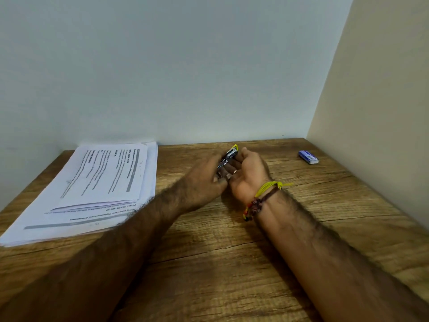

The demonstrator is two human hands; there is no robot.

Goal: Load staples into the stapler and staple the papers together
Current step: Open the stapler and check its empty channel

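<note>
- The stapler [228,156] is a small metal one, silver with dark patches, and has a yellow part at its far end. Only its upper length shows; the rest is hidden between the two hands.
- It is held up off the wooden counter [232,263], near the counter's far edge by the wall, and points away from the person at a slant.
- The left hand [204,180] comes in from the left with its back to the camera, its fingers curled round the near, lower part of the stapler.
- The right hand [249,173] is turned palm-up just to the right, its fingers curled in against the stapler's side, so that both hands grip it and touch one another around it.
- Whether the stapler's magazine is open I cannot tell; the hands cover too much of it.
- A yellow thread and a dark beaded band [260,201] are tied round the right wrist.
- The papers [92,187] lie in a loose, fanned stack of printed sheets at the left of the counter, flat, well apart from the stapler; the left forearm crosses over their near right corner.
- A small blue and white box [308,157] lies on the counter to the right, near the side wall, apart from both hands.
</note>
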